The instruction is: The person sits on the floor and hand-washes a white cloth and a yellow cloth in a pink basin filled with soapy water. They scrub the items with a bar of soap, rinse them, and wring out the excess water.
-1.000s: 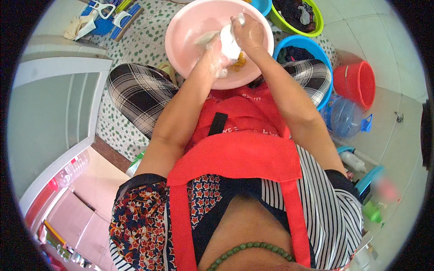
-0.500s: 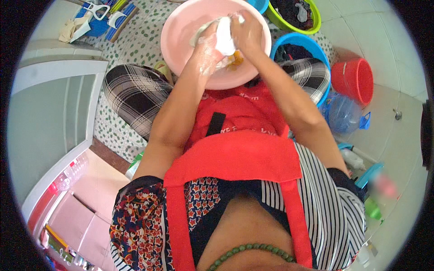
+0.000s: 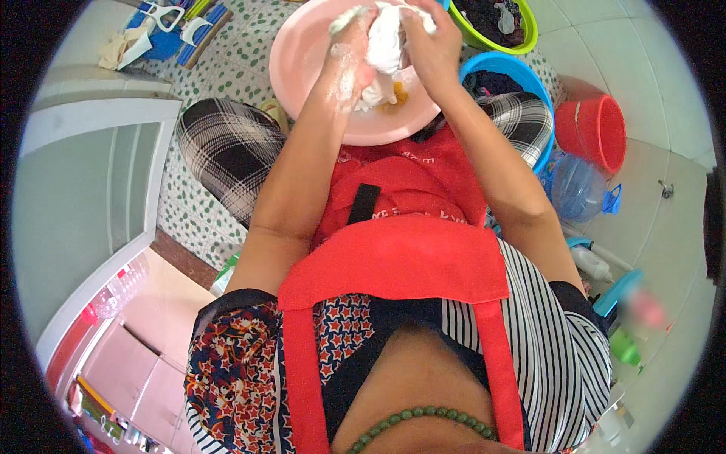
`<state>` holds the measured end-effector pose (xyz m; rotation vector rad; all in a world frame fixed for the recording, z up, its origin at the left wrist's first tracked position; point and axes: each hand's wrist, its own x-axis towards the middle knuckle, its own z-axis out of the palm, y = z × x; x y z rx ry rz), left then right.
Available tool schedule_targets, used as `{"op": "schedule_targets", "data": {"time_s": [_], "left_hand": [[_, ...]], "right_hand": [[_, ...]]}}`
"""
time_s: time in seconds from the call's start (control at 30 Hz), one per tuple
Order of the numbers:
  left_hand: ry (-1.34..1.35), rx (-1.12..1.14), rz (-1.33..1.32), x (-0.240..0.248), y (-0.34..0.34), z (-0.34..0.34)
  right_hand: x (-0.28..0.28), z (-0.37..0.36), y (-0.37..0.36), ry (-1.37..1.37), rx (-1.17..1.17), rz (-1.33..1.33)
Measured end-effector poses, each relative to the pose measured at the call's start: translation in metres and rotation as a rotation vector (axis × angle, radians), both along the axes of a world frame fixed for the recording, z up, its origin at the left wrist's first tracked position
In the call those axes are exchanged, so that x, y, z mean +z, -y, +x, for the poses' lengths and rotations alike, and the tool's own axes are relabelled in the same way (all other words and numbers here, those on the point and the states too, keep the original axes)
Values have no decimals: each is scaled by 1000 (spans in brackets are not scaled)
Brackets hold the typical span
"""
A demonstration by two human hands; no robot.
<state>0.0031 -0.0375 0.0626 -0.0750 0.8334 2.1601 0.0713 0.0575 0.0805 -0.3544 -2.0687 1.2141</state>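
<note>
While the person's left hand point(image 3: 349, 62), streaked with white suds, curls around the near side of a bunched, wet white cloth point(image 3: 386, 44), the right hand point(image 3: 437, 47) bends its fingers onto the opposite side. Both hands look partly closed, with fabric between them; some fingertips are hidden, so how tightly they press cannot be told. The cloth is held above a round, pale pink plastic basin point(image 3: 296, 72), its lower folds hanging near a small orange-yellow item point(image 3: 397, 96) inside. Right of the basin stand a round blue plastic tub point(image 3: 522, 66) holding dark clothes and a red plastic bucket point(image 3: 601, 136).
</note>
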Motion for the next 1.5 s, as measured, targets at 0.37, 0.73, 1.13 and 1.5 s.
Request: {"op": "schedule_targets", "data": {"time_s": [0.37,0.73,1.13,1.5], "left_hand": [[142,22,-38,-26,3,9],[92,81,67,-104,22,-14],[41,-142,313,-72,33,-6],[245,52,29,-54,23,-10]], "right_hand": [[-33,17,44,189,80,102],[-13,20,59,414,246,415],[-21,23,75,421,203,479],[-18,11,63,498,111,245]]}}
